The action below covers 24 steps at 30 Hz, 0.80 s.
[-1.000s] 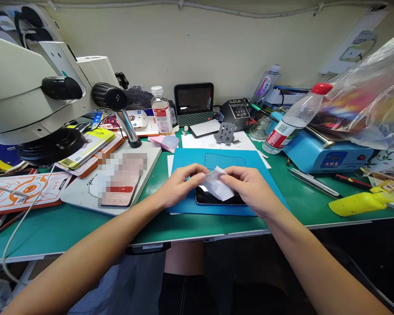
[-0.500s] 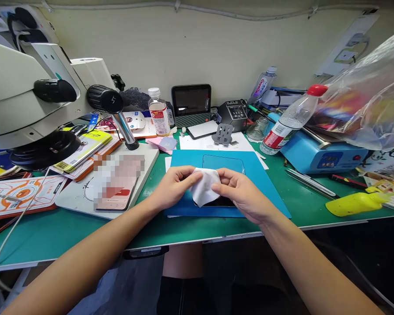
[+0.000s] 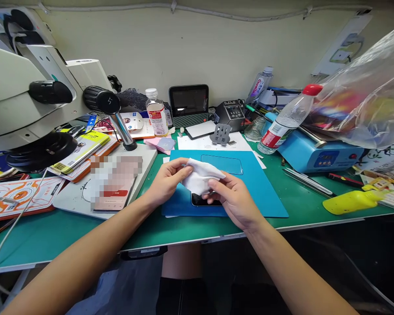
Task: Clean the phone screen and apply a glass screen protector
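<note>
A crumpled white cloth (image 3: 202, 175) is stretched between my two hands above the blue mat (image 3: 259, 192). My left hand (image 3: 170, 177) pinches its left edge between thumb and fingers. On the right side, my right hand (image 3: 231, 192) grips it with the thumb on top and fingers curled beneath. Below the cloth lies a dark-screened phone (image 3: 205, 202), mostly hidden by cloth and fingers. Behind my hands, a clear screen-shaped sheet with a dark outline (image 3: 222, 163) rests on the mat.
To the left, a microscope (image 3: 22, 100) overhangs a base carrying another phone (image 3: 116, 186). Right of the mat are tweezers (image 3: 310, 183), a yellow bottle (image 3: 350, 202), a leaning red-capped bottle (image 3: 285, 122) and a blue machine (image 3: 318, 148). A grey stand (image 3: 220, 134) is behind.
The cloth has been spread wider and turned between my fingers. My right hand has shifted slightly left and rolled, and the whole view has drifted a little.
</note>
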Tool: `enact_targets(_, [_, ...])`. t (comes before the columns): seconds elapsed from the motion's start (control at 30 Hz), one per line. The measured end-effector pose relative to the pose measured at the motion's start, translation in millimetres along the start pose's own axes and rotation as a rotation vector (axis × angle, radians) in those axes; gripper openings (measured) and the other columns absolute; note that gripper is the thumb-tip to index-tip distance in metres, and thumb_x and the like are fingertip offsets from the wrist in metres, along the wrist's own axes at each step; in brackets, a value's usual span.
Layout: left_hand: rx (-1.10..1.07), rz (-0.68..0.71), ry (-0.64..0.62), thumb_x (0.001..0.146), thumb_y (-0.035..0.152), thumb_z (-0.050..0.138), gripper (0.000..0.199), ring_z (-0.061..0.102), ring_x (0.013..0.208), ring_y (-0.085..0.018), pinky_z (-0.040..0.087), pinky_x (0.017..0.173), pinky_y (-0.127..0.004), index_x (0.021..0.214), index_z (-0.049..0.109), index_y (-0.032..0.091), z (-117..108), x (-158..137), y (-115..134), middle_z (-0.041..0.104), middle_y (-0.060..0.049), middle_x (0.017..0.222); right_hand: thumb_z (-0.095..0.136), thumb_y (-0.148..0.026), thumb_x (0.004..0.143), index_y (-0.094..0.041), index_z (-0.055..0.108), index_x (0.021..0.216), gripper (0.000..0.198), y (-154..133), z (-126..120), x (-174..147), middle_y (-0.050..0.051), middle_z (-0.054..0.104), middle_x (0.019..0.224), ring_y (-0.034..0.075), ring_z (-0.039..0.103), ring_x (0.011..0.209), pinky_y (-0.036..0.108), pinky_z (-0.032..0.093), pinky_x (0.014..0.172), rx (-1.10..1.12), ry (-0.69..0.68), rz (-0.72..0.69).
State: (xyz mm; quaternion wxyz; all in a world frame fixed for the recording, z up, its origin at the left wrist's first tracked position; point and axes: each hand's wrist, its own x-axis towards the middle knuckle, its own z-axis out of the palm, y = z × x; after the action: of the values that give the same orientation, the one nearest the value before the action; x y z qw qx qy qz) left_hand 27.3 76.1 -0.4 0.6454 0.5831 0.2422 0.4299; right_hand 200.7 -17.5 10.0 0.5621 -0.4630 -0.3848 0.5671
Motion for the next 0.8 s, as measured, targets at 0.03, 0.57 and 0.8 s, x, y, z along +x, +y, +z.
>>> enact_targets(0.03, [0.012, 0.005, 0.012, 0.076, 0.048, 0.082, 0.036, 0.057, 0.068, -0.011, 0.047, 0.061, -0.021, 0.092, 0.074, 0.017, 0.0, 0.3, 0.3, 0.068, -0.001, 0.079, 0.08, -0.04, 0.079, -0.022, 0.077, 0.101, 0.029, -0.1, -1.4, -0.3, 0.002, 0.073, 0.082, 0.016, 0.066, 0.066, 0.029, 0.054, 0.058, -0.013, 0.022, -0.022])
enact_targets(0.57, [0.087, -0.034, -0.138, 0.085, 0.033, 0.064, 0.02, 0.066, 0.078, -0.017, 0.06, 0.073, -0.033, 0.087, 0.074, 0.016, -1.5, -0.1, 3.3, 0.071, -0.005, 0.086, 0.063, -0.039, 0.091, -0.025, 0.078, 0.102, 0.023, -3.4, -8.3, -9.1, 0.005, 0.078, 0.1, 0.024, 0.068, 0.086, 0.034, 0.054, 0.071, -0.484, 0.157, -0.304])
enact_targets(0.8, [-0.062, -0.181, -0.216, 0.084, 0.04, 0.069, 0.037, 0.065, 0.082, -0.017, 0.058, 0.075, -0.03, 0.114, 0.072, 0.018, -1.3, 0.4, 2.5, 0.07, -0.005, 0.094, 0.07, -0.04, 0.085, -0.024, 0.076, 0.101, 0.023, -5.4, -4.7, -5.7, 0.003, 0.076, 0.087, 0.019, 0.064, 0.072, 0.029, 0.048, 0.059, -0.307, 0.185, -0.176])
